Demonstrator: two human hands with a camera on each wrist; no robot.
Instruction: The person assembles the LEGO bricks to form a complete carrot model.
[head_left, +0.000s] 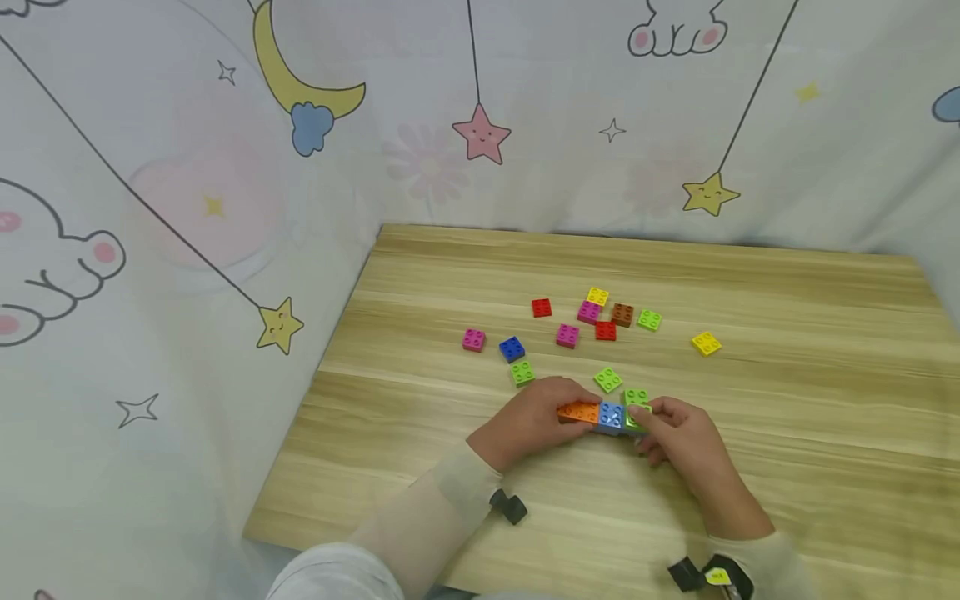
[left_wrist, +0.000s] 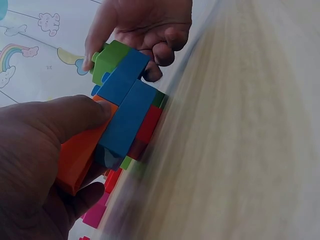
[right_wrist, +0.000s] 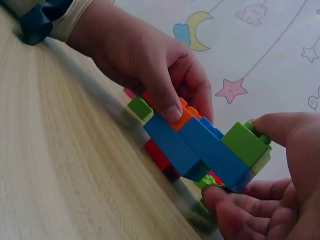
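A joined block of toy building bricks sits low over the table between my hands. My left hand [head_left: 534, 423] grips its orange brick [head_left: 579, 412], the thumb on the near side in the left wrist view. Right of the orange, a blue brick [head_left: 611, 416] shows its studs, and a second long blue brick [left_wrist: 129, 117] lies beneath. At the right end, my right hand [head_left: 688, 440] pinches a green brick [right_wrist: 245, 142], thumb on its studs and other fingers curled below. A red brick [left_wrist: 147, 125] shows near the tabletop, under the blue; whether it is joined cannot be told.
Loose bricks lie on the wooden table [head_left: 390, 467] beyond my hands: a blue one [head_left: 512, 348], a brown one [head_left: 622, 314], a yellow one [head_left: 706, 343] and several pink, red and green ones. A patterned curtain [head_left: 420, 83] hangs behind the table's far edge.
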